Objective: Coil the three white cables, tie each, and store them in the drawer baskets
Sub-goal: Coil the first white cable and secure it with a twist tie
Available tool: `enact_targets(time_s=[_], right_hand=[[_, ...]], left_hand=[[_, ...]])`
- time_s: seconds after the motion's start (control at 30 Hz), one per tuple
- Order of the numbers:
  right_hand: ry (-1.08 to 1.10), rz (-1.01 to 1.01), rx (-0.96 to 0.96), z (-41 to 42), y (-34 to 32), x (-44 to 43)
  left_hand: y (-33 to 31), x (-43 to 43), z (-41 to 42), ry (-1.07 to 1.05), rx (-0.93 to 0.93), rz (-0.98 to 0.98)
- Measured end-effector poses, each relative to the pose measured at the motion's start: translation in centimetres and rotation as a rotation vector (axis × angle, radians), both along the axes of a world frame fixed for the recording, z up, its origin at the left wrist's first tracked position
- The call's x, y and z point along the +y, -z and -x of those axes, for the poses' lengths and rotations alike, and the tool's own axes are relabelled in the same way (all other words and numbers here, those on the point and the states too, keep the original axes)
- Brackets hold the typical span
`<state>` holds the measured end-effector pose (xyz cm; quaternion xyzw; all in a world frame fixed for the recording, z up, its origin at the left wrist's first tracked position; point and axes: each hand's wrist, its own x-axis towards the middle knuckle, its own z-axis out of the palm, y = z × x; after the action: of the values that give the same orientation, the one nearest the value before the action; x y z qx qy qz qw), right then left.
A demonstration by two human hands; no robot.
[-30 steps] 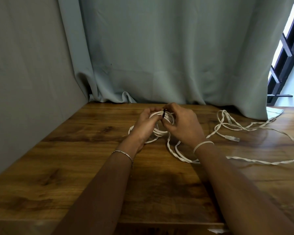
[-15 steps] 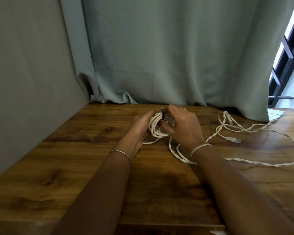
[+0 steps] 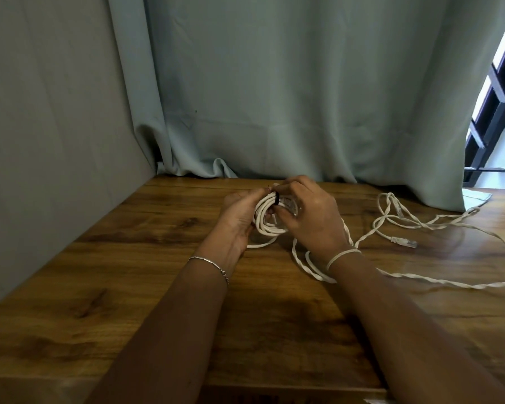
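Note:
A coiled white cable (image 3: 267, 220) sits between both hands above the far middle of the wooden table (image 3: 129, 287). A thin black tie (image 3: 277, 198) wraps the top of the coil. My left hand (image 3: 239, 217) grips the coil's left side. My right hand (image 3: 312, 220) holds the right side, fingers curled at the tie. A loose tail of the coil trails onto the table under my left hand. A twisted white cable (image 3: 420, 282) lies uncoiled to the right, running under my right wrist. Its plug (image 3: 404, 242) rests on the table.
A pale green curtain (image 3: 303, 97) hangs along the table's back edge. A grey wall (image 3: 41, 141) closes the left side. A window with dark bars (image 3: 496, 91) shows at the far right. No drawer or basket is in view.
The coil has been lifted and turned more upright between my hands. The black tie now sits around the coil's top. The loose cable on the right has not moved.

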<state>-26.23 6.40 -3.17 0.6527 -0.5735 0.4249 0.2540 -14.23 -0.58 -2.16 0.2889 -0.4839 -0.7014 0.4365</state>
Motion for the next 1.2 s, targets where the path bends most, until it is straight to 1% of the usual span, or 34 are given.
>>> enact_targets(time_s=[0.2,0.33,0.53,0.67,0.83,1.0,1.07,1.2], right_hand=[[-0.144,-0.075,-0.201,0.26,-0.10,0.06],[-0.134,-0.084,-0.222,0.32,-0.14,0.03],[-0.134,-0.150,-0.157,0.09,-0.43,0.32],[-0.130,-0.163,-0.146,0.01,-0.40,0.29],[-0.076,-0.147,-0.135,0.18,-0.15,0.22],[-0.059,-0.116,-0.197,0.30,-0.20,0.48],[-0.069,-0.115,-0.231,0.41,-0.26,0.48],[-0.122,-0.121,-0.357,0.57,-0.34,0.43]], left_hand=[[0.18,-0.34,0.19,-0.088,0.001,0.052],[0.17,-0.39,0.16,-0.086,-0.025,0.061],[0.25,-0.25,0.05,-0.057,-0.063,-0.007],[0.33,-0.36,0.12,-0.079,-0.051,-0.006],[0.17,-0.42,-0.02,-0.035,-0.017,0.010],[0.28,-0.51,-0.11,0.030,0.036,0.035],[0.29,-0.45,-0.11,0.028,0.057,0.057],[0.33,-0.49,-0.05,-0.010,0.063,0.133]])
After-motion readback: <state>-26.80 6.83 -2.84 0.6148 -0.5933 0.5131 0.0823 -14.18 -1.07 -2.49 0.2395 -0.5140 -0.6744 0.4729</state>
